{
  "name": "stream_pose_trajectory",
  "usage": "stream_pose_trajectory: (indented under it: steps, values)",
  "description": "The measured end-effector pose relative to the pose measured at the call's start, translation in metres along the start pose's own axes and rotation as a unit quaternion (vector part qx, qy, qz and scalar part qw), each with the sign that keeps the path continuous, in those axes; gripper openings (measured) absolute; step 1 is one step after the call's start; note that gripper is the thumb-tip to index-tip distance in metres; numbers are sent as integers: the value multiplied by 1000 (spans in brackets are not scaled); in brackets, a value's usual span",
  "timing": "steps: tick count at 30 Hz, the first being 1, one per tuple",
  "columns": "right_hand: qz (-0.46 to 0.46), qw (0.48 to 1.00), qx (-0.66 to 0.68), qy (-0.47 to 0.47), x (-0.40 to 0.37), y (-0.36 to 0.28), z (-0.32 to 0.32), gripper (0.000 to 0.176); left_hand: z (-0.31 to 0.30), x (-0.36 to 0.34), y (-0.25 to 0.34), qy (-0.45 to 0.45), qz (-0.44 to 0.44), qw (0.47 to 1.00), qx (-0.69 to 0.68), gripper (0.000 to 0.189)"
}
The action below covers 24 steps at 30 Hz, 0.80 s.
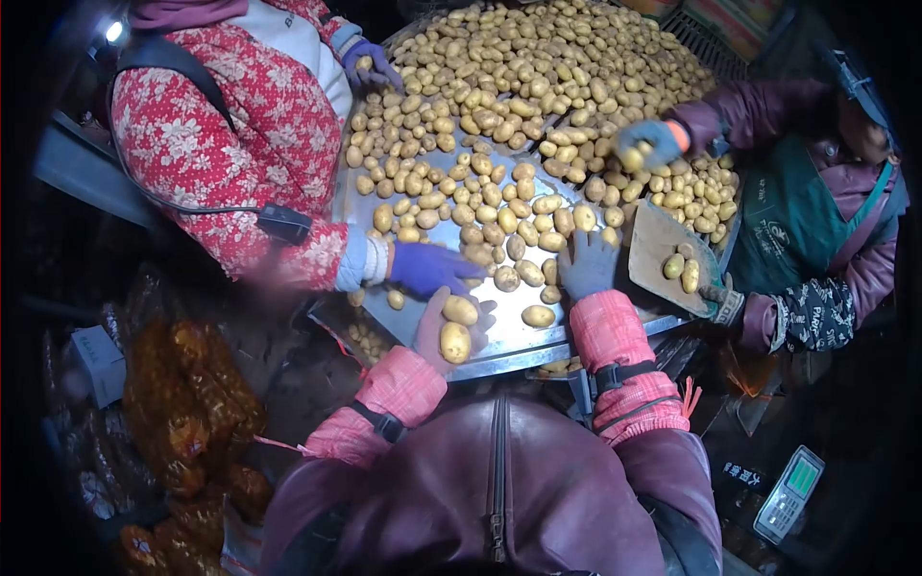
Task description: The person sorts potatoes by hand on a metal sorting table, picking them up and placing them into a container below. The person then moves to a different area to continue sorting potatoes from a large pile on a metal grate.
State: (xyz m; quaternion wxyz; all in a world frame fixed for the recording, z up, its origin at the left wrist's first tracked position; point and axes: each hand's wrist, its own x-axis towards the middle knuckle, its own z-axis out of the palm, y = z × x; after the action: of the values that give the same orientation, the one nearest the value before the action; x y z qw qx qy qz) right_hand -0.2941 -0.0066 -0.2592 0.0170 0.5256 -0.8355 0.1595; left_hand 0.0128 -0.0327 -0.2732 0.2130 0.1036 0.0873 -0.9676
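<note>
My left hand (428,338), in a pale glove, is turned up at the metal table's near edge and cradles two potatoes (455,343). Its fingers curl behind them. My right hand (589,268), in a grey-blue glove, lies flat on the metal table (514,331) with fingers stretched forward. A potato (584,217) sits right at its fingertips, and others lie beside it. One loose potato (538,316) rests between my two hands. Farther back, a large heap of potatoes (538,58) covers the table.
At the left, a person in a red floral jacket (211,144) reaches in with purple gloves (432,269). On the right, another person's gloved hand (648,144) holds potatoes over a scoop (658,254). Filled net bags (182,403) stand lower left; a scale display (790,494) is lower right.
</note>
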Motion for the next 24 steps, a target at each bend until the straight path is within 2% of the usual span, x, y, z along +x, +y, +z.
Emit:
stream_pose_trajectory:
  steps: [1, 3, 5, 8, 10, 14, 15, 18, 20, 22, 23, 24]
  values:
    - [20, 998, 53, 1, -6, -4, -6, 48, -3, -2, -1, 60, 29, 997, 45, 55]
    - [58, 986, 159, -13, 1, 0, -7, 61, 3, -3, -3, 113, 36, 990, 73, 55]
    - [73, 974, 204, -59, 2, 9, -6, 60, 19, -5, -7, 159, 46, 979, 119, 54]
    - [88, 958, 254, -97, 1, 13, -10, 58, 33, -4, -12, 199, 71, 972, 105, 61]
    - [96, 948, 282, -113, 4, 14, -10, 58, 25, -7, -9, 183, 62, 976, 103, 61]
    - [87, 993, 75, -42, 33, -15, -28, 56, 22, -10, -5, 161, 51, 979, 111, 61]
    - [125, 985, 20, -116, 43, -23, -36, 65, 22, -13, -6, 154, 49, 979, 122, 58]
    - [154, 972, -18, -176, 57, -34, -49, 71, 20, -17, -8, 122, 42, 983, 133, 52]
    - [135, 984, 26, -112, 59, -4, -16, 63, 15, -16, -8, 92, 34, 990, 101, 52]
    - [125, 985, 97, -74, 59, 5, -10, 57, 21, -12, -8, 103, 39, 990, 85, 53]
    - [161, 969, 169, -80, 53, 12, -9, 55, 23, -10, -7, 107, 43, 990, 78, 53]
    - [159, 960, 224, -63, 41, 7, -14, 54, 21, -10, -6, 93, 49, 992, 62, 54]
